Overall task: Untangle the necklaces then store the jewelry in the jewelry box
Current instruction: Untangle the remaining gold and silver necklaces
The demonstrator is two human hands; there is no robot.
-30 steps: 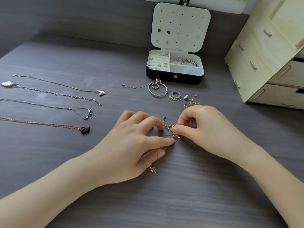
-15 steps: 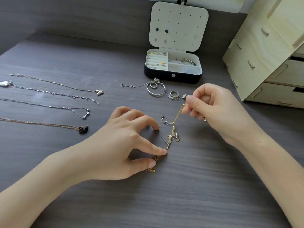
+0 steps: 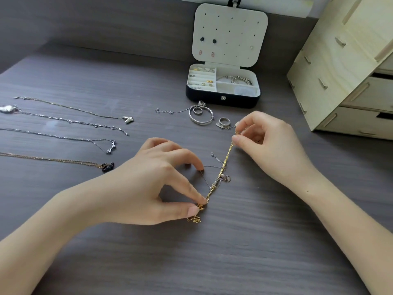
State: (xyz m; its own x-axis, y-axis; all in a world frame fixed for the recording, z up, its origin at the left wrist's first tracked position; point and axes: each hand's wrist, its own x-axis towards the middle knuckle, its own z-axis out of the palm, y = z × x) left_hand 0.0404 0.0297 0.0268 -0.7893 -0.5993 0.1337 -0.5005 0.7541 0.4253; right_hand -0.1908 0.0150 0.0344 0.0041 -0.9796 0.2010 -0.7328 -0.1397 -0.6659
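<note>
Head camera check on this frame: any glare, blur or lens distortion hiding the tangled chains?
Head view: soft, even daylight with faint shadows under the left hand and right hand; a pale sheen on the table; wide-angle bend tilts the wooden drawers; the gold chain reads sharp, the thin silver chain tangled with it is faint.

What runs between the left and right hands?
In the head view, a gold chain runs from the left hand to the right hand, both pinching it; a thin silver chain and a small pendant are tangled round its middle.
</note>
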